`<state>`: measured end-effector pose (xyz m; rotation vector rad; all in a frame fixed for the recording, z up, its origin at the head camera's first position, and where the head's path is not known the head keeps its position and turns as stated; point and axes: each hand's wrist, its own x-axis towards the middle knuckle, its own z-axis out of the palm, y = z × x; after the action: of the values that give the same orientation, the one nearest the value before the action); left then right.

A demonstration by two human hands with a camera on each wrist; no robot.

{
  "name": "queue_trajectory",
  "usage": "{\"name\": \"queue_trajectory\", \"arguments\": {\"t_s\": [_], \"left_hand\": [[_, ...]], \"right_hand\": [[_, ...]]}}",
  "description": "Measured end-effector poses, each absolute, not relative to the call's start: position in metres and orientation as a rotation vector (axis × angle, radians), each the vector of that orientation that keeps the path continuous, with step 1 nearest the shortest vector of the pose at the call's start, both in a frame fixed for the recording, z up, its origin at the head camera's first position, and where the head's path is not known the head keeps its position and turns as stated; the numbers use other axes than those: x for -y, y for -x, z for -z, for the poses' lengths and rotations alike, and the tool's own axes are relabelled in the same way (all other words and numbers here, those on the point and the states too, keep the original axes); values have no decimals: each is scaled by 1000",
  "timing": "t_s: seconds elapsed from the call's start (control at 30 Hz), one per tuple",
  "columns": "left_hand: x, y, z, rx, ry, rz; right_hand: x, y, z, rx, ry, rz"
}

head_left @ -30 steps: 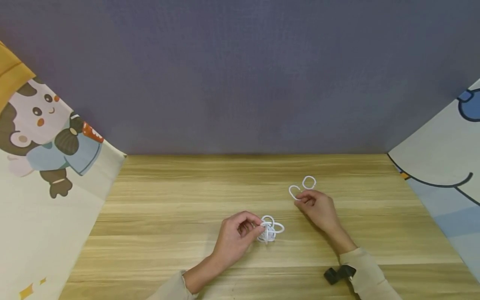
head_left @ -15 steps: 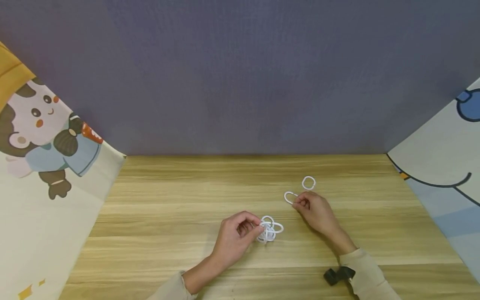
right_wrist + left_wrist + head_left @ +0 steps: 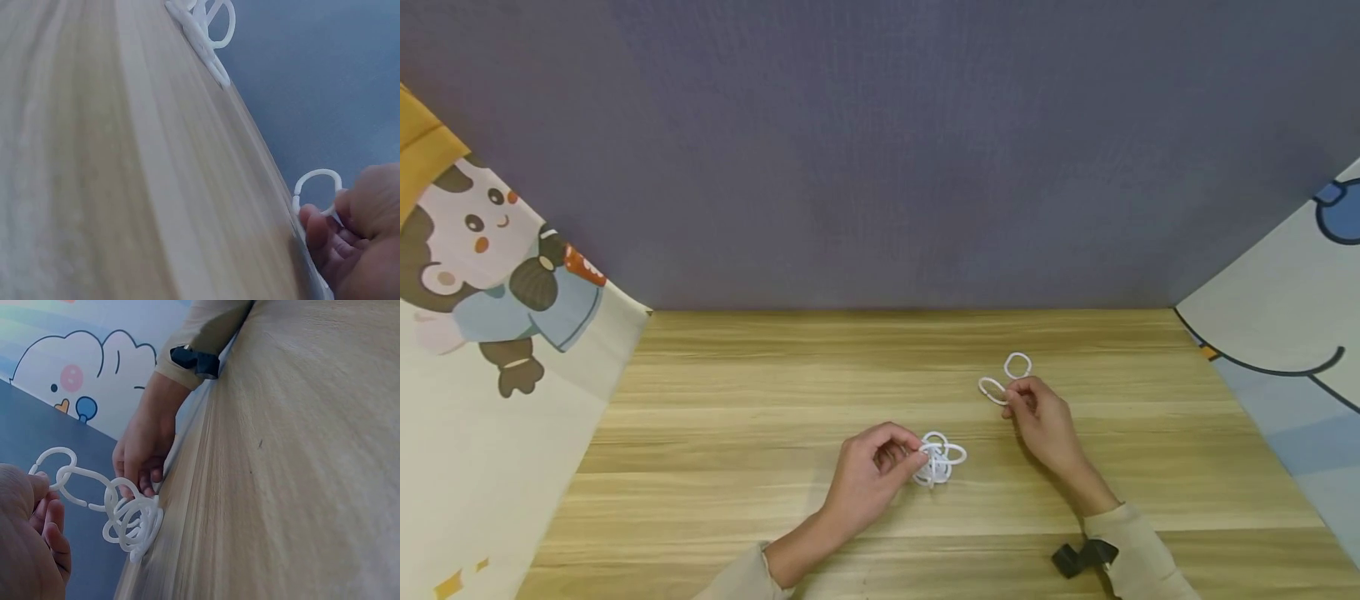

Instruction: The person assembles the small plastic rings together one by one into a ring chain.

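My left hand [image 3: 876,471] pinches the top link of a chain of white plastic rings [image 3: 134,519] between thumb and fingertips. Several linked rings hang from it, and the lower ones bunch in a heap on the table. Farther right, my right hand [image 3: 1045,421] pinches a single white ring [image 3: 992,390] with thumb and index finger, close over the wood. In the right wrist view this ring [image 3: 317,172] has a small gap in its outline. Just behind the right fingers lies another loose white ring [image 3: 1018,365], flat on the table.
The wood-grain table [image 3: 737,400] meets a grey-blue partition [image 3: 880,167] at the back. Cartoon-printed panels stand at the left [image 3: 572,392] and right [image 3: 1285,350] sides. A black strap with a small block [image 3: 1082,557] sits at the right sleeve cuff.
The ring in my right hand first swung left and toward me, then back right, turning as the fingers shifted on it. My left hand and the chain stay nearly still.
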<state>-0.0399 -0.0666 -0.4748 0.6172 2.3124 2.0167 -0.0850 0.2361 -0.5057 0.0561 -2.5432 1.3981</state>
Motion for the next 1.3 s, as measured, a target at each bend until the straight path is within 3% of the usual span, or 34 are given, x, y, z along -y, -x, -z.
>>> {"name": "queue_trajectory", "arguments": {"t_s": [0.8, 1.3], "left_hand": [[63, 40, 474, -2318, -590, -2009], [61, 42, 477, -2302, -579, -2039]], "right_hand": [[-235, 83, 496, 2326, 305, -2028], [-229, 68, 468, 2347, 212, -2032]]}}
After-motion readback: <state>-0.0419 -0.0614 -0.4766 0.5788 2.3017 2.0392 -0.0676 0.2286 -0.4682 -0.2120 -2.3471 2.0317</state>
